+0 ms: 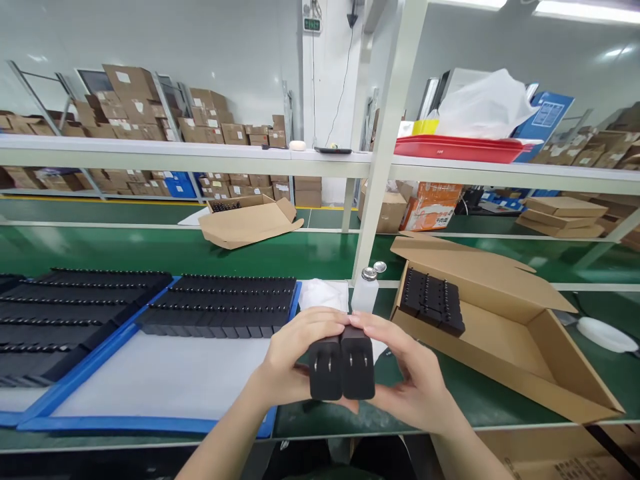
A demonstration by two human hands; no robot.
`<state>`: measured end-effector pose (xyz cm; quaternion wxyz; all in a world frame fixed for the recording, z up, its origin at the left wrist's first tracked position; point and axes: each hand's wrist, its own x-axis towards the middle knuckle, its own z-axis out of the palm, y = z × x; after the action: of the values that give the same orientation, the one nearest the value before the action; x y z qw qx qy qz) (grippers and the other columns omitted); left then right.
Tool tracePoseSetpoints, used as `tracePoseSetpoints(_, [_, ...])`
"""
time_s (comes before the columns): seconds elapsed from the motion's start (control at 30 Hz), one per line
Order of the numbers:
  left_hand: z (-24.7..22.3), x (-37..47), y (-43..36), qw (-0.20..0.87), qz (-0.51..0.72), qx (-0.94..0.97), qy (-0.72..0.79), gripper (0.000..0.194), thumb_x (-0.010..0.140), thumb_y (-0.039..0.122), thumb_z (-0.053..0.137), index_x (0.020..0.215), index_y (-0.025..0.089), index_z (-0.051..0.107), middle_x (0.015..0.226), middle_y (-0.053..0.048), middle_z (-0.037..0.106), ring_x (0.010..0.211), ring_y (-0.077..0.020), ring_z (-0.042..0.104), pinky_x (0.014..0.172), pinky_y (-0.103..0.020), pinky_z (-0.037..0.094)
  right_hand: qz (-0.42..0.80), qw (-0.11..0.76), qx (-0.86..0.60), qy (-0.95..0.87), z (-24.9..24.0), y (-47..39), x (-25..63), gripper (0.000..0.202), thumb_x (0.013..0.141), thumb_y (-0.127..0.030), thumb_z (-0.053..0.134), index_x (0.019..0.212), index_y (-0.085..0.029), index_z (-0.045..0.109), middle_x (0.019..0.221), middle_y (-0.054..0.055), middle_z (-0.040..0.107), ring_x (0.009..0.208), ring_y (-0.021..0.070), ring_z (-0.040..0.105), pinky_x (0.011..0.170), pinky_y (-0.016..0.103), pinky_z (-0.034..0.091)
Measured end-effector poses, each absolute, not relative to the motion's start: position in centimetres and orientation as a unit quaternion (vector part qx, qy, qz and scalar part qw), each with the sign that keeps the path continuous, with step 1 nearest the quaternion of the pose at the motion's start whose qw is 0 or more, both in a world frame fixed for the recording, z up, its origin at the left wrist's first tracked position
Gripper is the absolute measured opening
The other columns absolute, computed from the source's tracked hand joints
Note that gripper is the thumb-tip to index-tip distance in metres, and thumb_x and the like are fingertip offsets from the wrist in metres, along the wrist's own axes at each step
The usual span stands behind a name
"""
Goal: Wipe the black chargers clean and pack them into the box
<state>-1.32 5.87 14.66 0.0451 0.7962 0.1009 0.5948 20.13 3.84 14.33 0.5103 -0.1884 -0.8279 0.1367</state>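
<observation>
Two black plug-in power adapters are held side by side above the bench edge, their metal prongs facing me. My left hand is closed around the left one, fingers over its top. From the other side my right hand grips the right one, thumb low and fingers on top. To the left, a blue-rimmed tray carries rows of similar black adapters at its far end. On the right an open cardboard box contains a block of black adapters in its left end.
A white pump bottle and white cloth stand just beyond my hands. Another tray of adapters lies far left. A shelf post rises behind the bottle. An open carton sits on the green belt.
</observation>
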Motion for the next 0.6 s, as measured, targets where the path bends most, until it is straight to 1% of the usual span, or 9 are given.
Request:
tracePoseSetpoints(0.07, [15.1, -1.5, 5.8, 0.05, 0.591, 0.797, 0.111, 0.086, 0.053, 0.05, 0.094, 0.125, 0.018, 0.061, 0.104, -0.013, 0.076, 0.098, -0.0279, 0.075, 0.09, -0.038, 0.063, 0.132, 0.521, -0.191, -0.821, 14.4, 3.9, 19.9, 0.068, 0.08, -0.027, 0.083, 0.14, -0.027, 0.05, 0.134, 0.011, 0.066, 0.122, 0.0262, 0.066, 0.105, 0.039, 0.057])
tracePoseSetpoints(0.2, [15.7, -1.7, 5.9, 0.069, 0.581, 0.801, 0.129, 0.088, 0.05, 0.053, 0.094, 0.126, 0.022, 0.061, 0.106, -0.012, 0.076, 0.096, -0.0279, 0.075, 0.086, -0.038, 0.063, 0.117, 0.536, -0.195, -0.813, 14.5, 4.1, 19.6, 0.07, 0.078, -0.029, 0.084, 0.14, -0.027, 0.051, 0.13, 0.011, 0.068, 0.117, 0.0274, 0.068, 0.101, 0.039, 0.059])
tracePoseSetpoints(0.27, [15.9, -1.7, 6.0, 0.085, 0.575, 0.802, 0.139, 0.088, 0.049, 0.054, 0.094, 0.125, 0.023, 0.061, 0.106, -0.012, 0.076, 0.095, -0.0277, 0.075, 0.085, -0.037, 0.063, 0.126, 0.54, -0.2, -0.808, 14.5, 4.4, 19.7, 0.07, 0.078, -0.033, 0.084, 0.139, -0.026, 0.052, 0.129, 0.011, 0.068, 0.116, 0.0275, 0.069, 0.1, 0.037, 0.06])
tracePoseSetpoints(0.43, [15.9, -1.3, 5.6, 0.116, 0.568, 0.795, 0.179, 0.085, 0.051, 0.058, 0.092, 0.124, 0.025, 0.061, 0.107, -0.01, 0.075, 0.093, -0.0257, 0.075, 0.082, -0.032, 0.063, 0.152, 0.537, -0.213, -0.802, 14.4, 4.8, 19.9, 0.075, 0.076, -0.046, 0.084, 0.14, -0.026, 0.052, 0.129, 0.01, 0.069, 0.112, 0.0254, 0.071, 0.096, 0.029, 0.061])
tracePoseSetpoints(0.53, [15.2, -0.8, 5.0, 0.131, 0.562, 0.788, 0.216, 0.083, 0.053, 0.062, 0.089, 0.122, 0.026, 0.061, 0.103, -0.008, 0.074, 0.089, -0.0243, 0.075, 0.076, -0.03, 0.064, 0.161, 0.531, -0.22, -0.803, 13.9, 4.9, 20.3, 0.076, 0.075, -0.054, 0.081, 0.14, -0.026, 0.053, 0.128, 0.01, 0.07, 0.108, 0.025, 0.073, 0.094, 0.027, 0.061])
tracePoseSetpoints(0.6, [14.2, -0.5, 4.6, 0.138, 0.558, 0.782, 0.239, 0.083, 0.054, 0.064, 0.087, 0.122, 0.025, 0.061, 0.104, -0.008, 0.074, 0.088, -0.0247, 0.075, 0.076, -0.031, 0.064, 0.163, 0.525, -0.227, -0.804, 13.0, 4.8, 20.8, 0.079, 0.073, -0.057, 0.081, 0.14, -0.026, 0.053, 0.128, 0.011, 0.07, 0.108, 0.0257, 0.073, 0.094, 0.027, 0.061])
